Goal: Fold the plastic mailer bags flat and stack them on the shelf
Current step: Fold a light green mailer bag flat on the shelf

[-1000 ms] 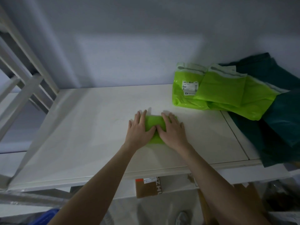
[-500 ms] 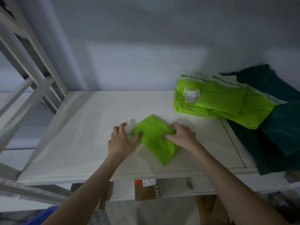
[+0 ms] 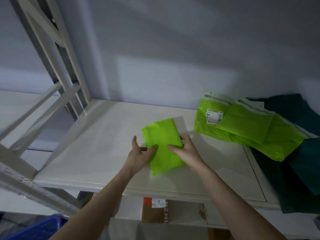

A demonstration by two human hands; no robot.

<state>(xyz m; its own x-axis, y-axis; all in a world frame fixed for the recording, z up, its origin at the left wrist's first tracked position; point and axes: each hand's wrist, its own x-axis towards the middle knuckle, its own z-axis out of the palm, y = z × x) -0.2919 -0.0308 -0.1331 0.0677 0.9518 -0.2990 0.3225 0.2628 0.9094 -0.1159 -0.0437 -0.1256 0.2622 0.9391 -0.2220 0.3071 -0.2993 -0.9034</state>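
A folded bright green mailer bag [image 3: 163, 135] is held just over the white shelf [image 3: 97, 146], tilted with its far end raised. My left hand [image 3: 141, 155] grips its left edge, thumb on top and fingers underneath. My right hand [image 3: 184, 150] pinches its right edge the same way. A pile of unfolded green mailer bags [image 3: 242, 129], one bearing a white label, lies at the back right of the shelf.
Dark teal bags [image 3: 301, 153] lie under and beside the green pile at the right edge. White shelf uprights and braces [image 3: 57, 70] stand at the left. A brown cardboard box [image 3: 155, 212] sits on the level below; a blue crate [image 3: 39, 227] is at bottom left.
Both hands pressed the small folded bag flat a second ago. Since then they have taken it by its sides, turned it lengthwise and lifted it off the shelf.
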